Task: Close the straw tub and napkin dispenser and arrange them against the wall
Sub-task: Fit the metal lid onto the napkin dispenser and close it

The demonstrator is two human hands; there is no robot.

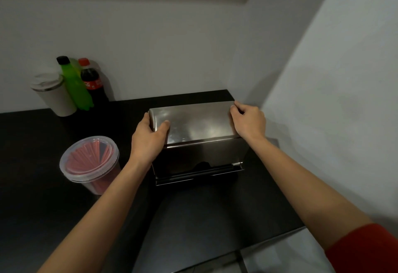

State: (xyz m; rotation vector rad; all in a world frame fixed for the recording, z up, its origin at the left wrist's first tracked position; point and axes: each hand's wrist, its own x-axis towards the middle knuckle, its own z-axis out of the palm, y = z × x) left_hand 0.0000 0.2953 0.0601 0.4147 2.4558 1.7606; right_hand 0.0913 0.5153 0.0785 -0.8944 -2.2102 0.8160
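Hands grip the brushed-steel box napkin dispenser (pixel 193 126) between them: left hand (pixel 150 137) on its left end, right hand (pixel 247 122) on its right.

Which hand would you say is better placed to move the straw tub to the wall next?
Probably the left: the left hand grips the left end of the napkin dispenser, beside the straw tub; the right hand holds the opposite end.
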